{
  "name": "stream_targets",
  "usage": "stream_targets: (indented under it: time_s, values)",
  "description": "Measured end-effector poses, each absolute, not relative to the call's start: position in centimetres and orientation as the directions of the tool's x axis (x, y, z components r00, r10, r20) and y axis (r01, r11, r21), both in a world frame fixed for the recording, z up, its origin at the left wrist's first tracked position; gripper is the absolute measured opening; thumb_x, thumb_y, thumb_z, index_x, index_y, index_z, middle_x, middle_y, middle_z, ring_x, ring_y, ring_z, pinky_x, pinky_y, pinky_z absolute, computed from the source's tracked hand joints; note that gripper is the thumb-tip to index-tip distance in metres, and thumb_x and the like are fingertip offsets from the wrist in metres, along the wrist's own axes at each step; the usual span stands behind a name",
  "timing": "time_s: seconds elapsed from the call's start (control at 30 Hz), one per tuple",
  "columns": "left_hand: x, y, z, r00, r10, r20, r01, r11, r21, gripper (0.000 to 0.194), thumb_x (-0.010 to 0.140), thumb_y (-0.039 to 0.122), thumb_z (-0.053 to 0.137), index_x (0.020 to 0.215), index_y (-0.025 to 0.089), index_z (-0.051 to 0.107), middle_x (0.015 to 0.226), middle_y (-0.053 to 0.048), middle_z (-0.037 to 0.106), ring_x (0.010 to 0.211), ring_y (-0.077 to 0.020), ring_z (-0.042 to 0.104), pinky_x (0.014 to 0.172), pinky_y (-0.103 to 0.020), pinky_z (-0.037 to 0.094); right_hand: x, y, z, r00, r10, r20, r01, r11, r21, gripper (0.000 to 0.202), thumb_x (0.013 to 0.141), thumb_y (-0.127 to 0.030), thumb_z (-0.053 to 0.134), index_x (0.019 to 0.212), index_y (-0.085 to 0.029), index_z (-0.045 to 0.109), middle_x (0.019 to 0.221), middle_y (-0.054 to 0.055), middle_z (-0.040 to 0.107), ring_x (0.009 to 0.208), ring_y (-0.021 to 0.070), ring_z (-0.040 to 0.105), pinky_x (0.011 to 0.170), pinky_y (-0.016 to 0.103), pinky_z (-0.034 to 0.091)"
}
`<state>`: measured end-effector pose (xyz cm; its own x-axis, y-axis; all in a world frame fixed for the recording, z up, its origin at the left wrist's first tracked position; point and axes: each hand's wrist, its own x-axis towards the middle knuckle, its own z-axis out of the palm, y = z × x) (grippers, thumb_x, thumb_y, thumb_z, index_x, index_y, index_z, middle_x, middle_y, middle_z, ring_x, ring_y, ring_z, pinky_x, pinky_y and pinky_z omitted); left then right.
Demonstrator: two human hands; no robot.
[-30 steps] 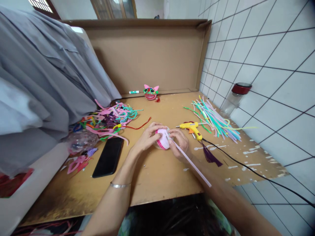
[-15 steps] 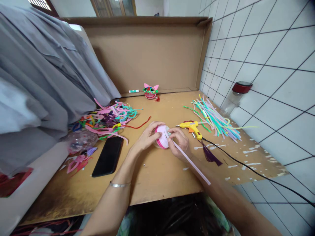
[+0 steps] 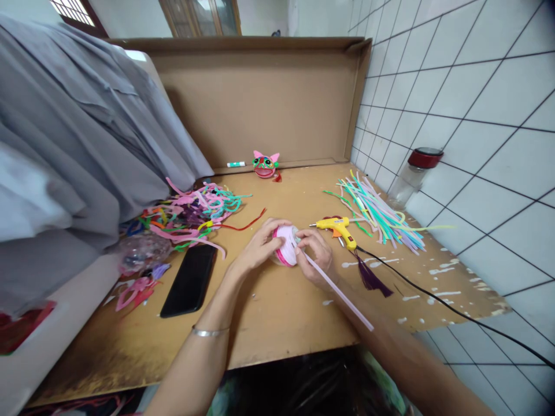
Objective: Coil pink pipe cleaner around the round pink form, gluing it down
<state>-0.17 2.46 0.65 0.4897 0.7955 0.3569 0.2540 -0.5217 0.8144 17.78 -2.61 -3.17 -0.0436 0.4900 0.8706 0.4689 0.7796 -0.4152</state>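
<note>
My left hand (image 3: pixel 264 242) is wrapped round a small round piece (image 3: pixel 285 245) covered in pale lilac pipe cleaner, with a bright pink band along its edge. Its far side is hidden by my fingers. Between the fingertips of my right hand (image 3: pixel 315 257) is pinched a pale lilac pipe cleaner (image 3: pixel 342 296), close against the round piece. The loose end of that strip slants down to the right over my right forearm. A yellow hot glue gun (image 3: pixel 338 227) lies just beyond my right hand, its nozzle pointing left. Beside its cord rests a dark purple tassel (image 3: pixel 372 278).
A bundle of pastel pipe cleaners (image 3: pixel 381 211) lies at the right. Tangled pipe cleaners (image 3: pixel 203 205) and a black phone (image 3: pixel 189 281) are at the left. A pink-eared animal figure (image 3: pixel 265 165) and a glue stick (image 3: pixel 236 164) sit by the cardboard wall (image 3: pixel 260 104). A red-lidded jar (image 3: pixel 414 173) stands right.
The whole view has shifted slightly, so things appear a little lower. Both hands keep nearly the same hold on the round piece and the pipe cleaner.
</note>
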Motion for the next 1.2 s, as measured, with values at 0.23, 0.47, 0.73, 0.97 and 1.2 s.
stream_targets:
  time_s: [0.23, 0.47, 0.73, 0.97, 1.2]
  values:
    - [-0.2, 2.6, 0.3, 0.51, 0.764, 0.396, 0.241, -0.569, 0.786, 0.041, 0.077, 0.026, 0.053, 0.115, 0.016, 0.066, 0.114, -0.01, 0.06, 0.11, -0.0255, 0.057, 0.103, -0.042, 0.045, 17.7, -2.7, -3.2, -0.036, 0.511, 0.859, 0.467, 0.768, -0.437, 0.007, 0.084, -0.016, 0.055, 0.087, -0.022, 0.054, 0.099, 0.008, 0.064, 0.095, 0.0201, 0.063, 0.083, 0.038, 0.054]
    - [-0.3, 2.8, 0.5, 0.54, 0.746, 0.389, 0.26, -0.588, 0.766, 0.037, 0.079, 0.025, 0.051, 0.112, 0.017, 0.066, 0.117, -0.01, 0.06, 0.117, -0.0251, 0.055, 0.108, -0.042, 0.041, 17.7, -2.7, -3.1, -0.028, 0.512, 0.859, 0.451, 0.773, -0.446, 0.006, 0.085, -0.017, 0.056, 0.088, -0.022, 0.056, 0.099, 0.007, 0.064, 0.095, 0.0201, 0.063, 0.084, 0.038, 0.053]
    - [-0.4, 2.6, 0.7, 0.558, 0.738, 0.378, 0.283, -0.598, 0.75, 0.037, 0.085, 0.033, 0.052, 0.116, 0.016, 0.065, 0.122, -0.012, 0.059, 0.12, -0.026, 0.055, 0.11, -0.043, 0.04, 17.7, -2.8, -2.8, -0.012, 0.527, 0.85, 0.459, 0.758, -0.464, 0.004, 0.086, -0.019, 0.056, 0.088, -0.022, 0.056, 0.098, 0.007, 0.064, 0.094, 0.0193, 0.064, 0.083, 0.037, 0.053]
    - [-0.6, 2.3, 0.8, 0.602, 0.747, 0.283, 0.373, -0.576, 0.728, 0.07, 0.068, 0.047, 0.079, 0.128, 0.019, 0.057, 0.134, -0.014, 0.05, 0.132, -0.0314, 0.046, 0.115, -0.048, 0.034, 17.5, -2.9, -2.6, 0.036, 0.558, 0.829, 0.451, 0.731, -0.511, 0.003, 0.086, -0.023, 0.057, 0.085, -0.022, 0.058, 0.096, 0.006, 0.065, 0.092, 0.0192, 0.064, 0.084, 0.038, 0.053]
    - [-0.4, 2.4, 0.0, 0.585, 0.758, 0.289, 0.394, -0.577, 0.716, 0.085, 0.057, 0.048, 0.086, 0.13, 0.021, 0.052, 0.137, -0.014, 0.046, 0.132, -0.0322, 0.045, 0.114, -0.048, 0.036, 17.5, -3.0, -2.2, -0.113, 0.552, 0.826, 0.516, 0.743, -0.426, 0.01, 0.083, -0.022, 0.055, 0.09, -0.022, 0.062, 0.101, 0.007, 0.066, 0.095, 0.0209, 0.062, 0.084, 0.039, 0.049]
